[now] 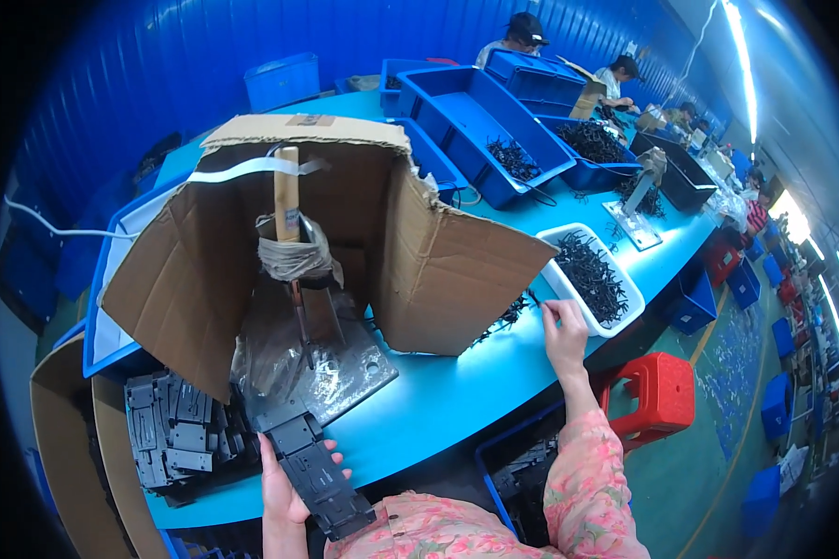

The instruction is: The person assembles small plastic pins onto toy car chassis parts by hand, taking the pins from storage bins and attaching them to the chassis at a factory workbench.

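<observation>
A counter (494,382) bears a cardboard screen (461,270) beyond the left grip (284,489), curled round a black panel (319,480); a white tray (615,326) sits beside the nearly pinched right grip (567,334), contents unclear.

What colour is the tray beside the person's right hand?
The tray is white; it shows best in the head view.

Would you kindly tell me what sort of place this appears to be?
It looks like a factory assembly workshop: a white tray is heaped with small black parts, many similar black plastic pieces are piled by the turquoise table's left end, and other people are farther back.
</observation>
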